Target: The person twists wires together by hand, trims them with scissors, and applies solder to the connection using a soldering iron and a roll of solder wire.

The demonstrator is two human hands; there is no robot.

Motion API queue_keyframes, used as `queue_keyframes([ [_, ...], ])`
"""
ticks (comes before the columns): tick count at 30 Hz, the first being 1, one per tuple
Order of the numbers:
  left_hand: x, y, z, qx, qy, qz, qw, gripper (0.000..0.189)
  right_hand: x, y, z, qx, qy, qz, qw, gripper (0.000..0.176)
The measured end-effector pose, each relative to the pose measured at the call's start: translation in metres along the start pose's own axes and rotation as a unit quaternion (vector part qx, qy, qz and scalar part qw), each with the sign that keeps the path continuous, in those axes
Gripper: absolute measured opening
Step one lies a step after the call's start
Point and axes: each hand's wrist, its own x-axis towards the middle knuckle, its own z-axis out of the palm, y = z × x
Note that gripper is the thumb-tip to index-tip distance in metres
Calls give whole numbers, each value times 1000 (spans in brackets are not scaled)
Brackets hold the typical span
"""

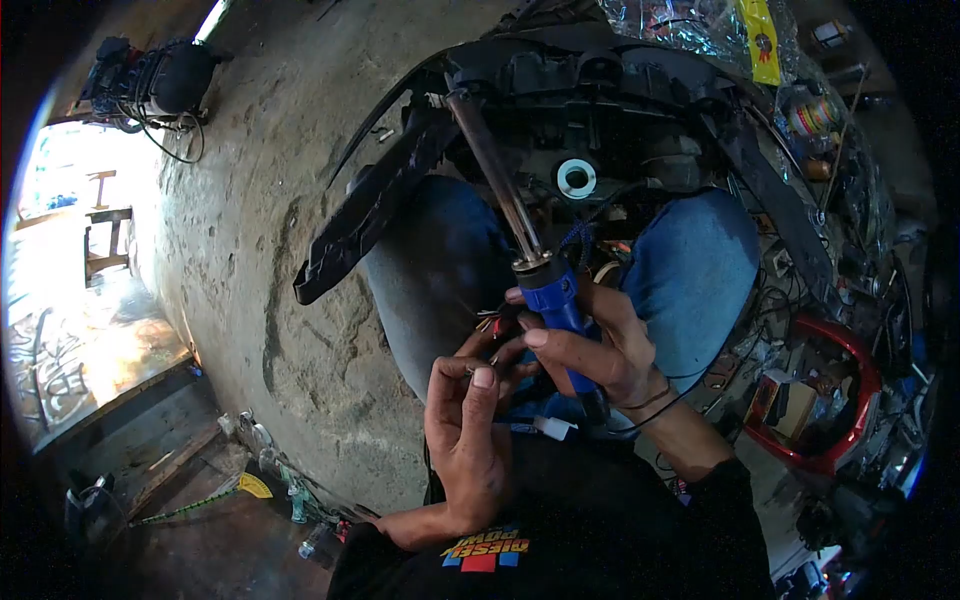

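Note:
My right hand (600, 345) grips the blue handle of a soldering iron (553, 297); its long metal shaft (495, 170) points up and away toward a black plastic vehicle panel (370, 210). My left hand (468, 430) pinches thin wires (487, 325) between thumb and fingers, just below the iron's handle. Both hands are over my lap, between my knees in blue jeans (690, 270). A small white connector (553, 428) hangs beneath the hands.
A roll of white tape (576, 178) lies on the black bodywork ahead. A red plastic part (850, 400) and tangled wires clutter the right side. Bare concrete floor (250, 250) spreads to the left, toward a bright doorway.

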Motion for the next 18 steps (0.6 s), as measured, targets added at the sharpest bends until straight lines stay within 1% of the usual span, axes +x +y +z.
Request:
queue_keyframes([
  [1, 1, -1, -1, -9, 4, -2, 1000, 11, -1, 2, 0, -20, -2, -13, 1000, 46],
  [3, 1, 3, 4, -19, 6, -14, 1000, 11, 1, -2, -1, 43, 3, 63, 997, 45],
  [4, 2, 6, 7, -25, 7, -19, 999, 10, 6, -9, -3, 125, 9, 149, 981, 44],
  [6, 2, 9, 14, -31, 28, -29, 999, 11, 9, -13, -4, 221, 15, 244, 944, 43],
  [7, 2, 9, 16, -35, 38, -34, 998, 11, 9, -12, -5, 236, 14, 255, 937, 43],
  [9, 2, 9, 15, -44, 35, -42, 998, 11, 9, -11, -6, 231, 13, 249, 940, 42],
  [13, 3, 8, 11, -66, 13, -51, 996, 11, 4, -10, -3, 183, 12, 200, 963, 42],
  [16, 4, 8, 12, -63, 19, -53, 996, 12, 1, -7, -1, 137, 9, 153, 979, 42],
  [18, 4, 10, 22, -53, 53, -53, 996, 12, 0, -6, -2, 94, 3, 114, 989, 41],
])
